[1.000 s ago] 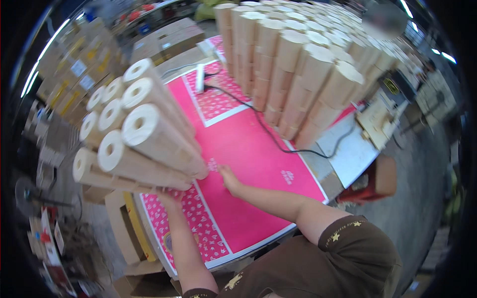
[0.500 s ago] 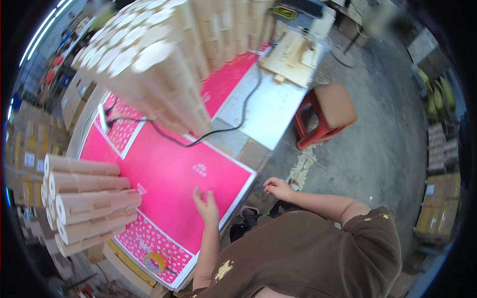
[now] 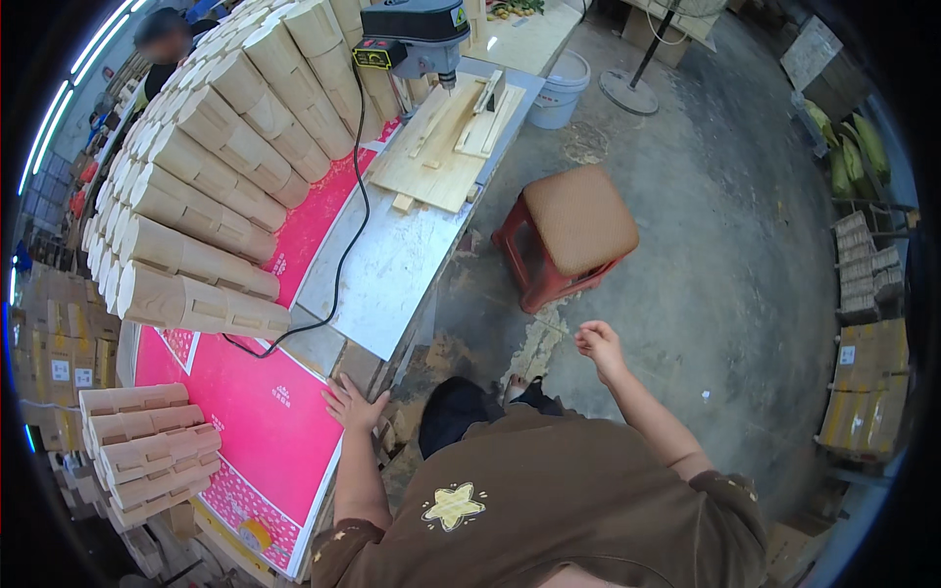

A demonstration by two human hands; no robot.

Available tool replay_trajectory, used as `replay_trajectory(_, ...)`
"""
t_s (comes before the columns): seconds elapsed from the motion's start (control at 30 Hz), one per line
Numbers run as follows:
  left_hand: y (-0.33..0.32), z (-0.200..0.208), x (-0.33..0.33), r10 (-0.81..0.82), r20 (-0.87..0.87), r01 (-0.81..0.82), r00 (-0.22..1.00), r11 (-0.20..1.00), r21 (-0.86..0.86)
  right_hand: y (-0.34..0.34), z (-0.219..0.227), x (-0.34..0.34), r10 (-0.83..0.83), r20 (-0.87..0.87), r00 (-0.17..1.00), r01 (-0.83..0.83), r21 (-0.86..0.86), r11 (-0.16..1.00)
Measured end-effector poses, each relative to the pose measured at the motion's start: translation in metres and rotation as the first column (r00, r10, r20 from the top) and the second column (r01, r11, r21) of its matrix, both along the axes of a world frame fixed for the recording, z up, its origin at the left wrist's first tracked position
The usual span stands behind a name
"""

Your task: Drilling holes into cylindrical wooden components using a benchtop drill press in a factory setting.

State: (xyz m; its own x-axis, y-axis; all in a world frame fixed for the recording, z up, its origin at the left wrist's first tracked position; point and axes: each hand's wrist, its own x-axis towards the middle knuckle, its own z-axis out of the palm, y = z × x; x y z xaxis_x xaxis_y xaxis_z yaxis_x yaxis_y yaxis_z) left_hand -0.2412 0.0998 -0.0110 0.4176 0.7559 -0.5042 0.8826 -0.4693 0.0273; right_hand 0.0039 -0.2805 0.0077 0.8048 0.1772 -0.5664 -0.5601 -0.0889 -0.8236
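My left hand (image 3: 355,404) lies open, fingers spread, at the edge of the pink-covered table (image 3: 289,431). It holds nothing. Over the floor, in front of the stool, my right hand (image 3: 600,349) hangs in the air with its fingers curled loosely together and no object visible in it. Left of my left hand, a small pile of notched round wooden pieces (image 3: 162,451) lies on the table. Beyond it rises a large stack of similar wooden cylinders (image 3: 211,302). A roll of yellow tape (image 3: 255,534) sits at the table's near end.
A bench drill (image 3: 417,39) stands over a wooden jig board (image 3: 441,147) on a metal-topped table. Its black cable (image 3: 365,211) crosses the tabletop. Nearby are a red stool with a brown seat (image 3: 580,218) and a white bucket (image 3: 562,90). Cardboard boxes (image 3: 867,387) stand right.
My view has shifted toward the drill and stool. My left hand has moved from above the pink sheet to the table edge, fingers spreading. My right hand has risen and reached forward.
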Motion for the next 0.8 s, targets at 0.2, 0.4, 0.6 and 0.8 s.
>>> replay_trajectory(0.2, -0.003, 0.017, 0.025, 0.039, -0.100, -0.045, 0.994, 0.997, -0.060, -0.003, -0.014, 0.034, -0.058, -0.051, 0.997, 0.059, 0.013, 0.998)
replay_trajectory(0.4, -0.002, 0.009, 0.016, 0.090, -0.177, -0.101, 0.980, 0.993, -0.056, 0.045, -0.020, 0.076, 0.381, -0.106, 0.918, -0.384, -0.003, 0.923)
replay_trajectory(0.6, -0.007, 0.012, 0.039, 0.265, -0.042, -0.267, 0.963, 0.962, -0.058, 0.101, -0.008, 0.161, 0.732, -0.073, 0.678, -0.735, -0.106, 0.670)
replay_trajectory(0.8, -0.021, 0.003, 0.067, 0.375, 0.122, -0.375, 0.919, 0.927, -0.023, 0.142, -0.015, 0.244, 0.790, 0.175, 0.588, -0.644, -0.489, 0.588)
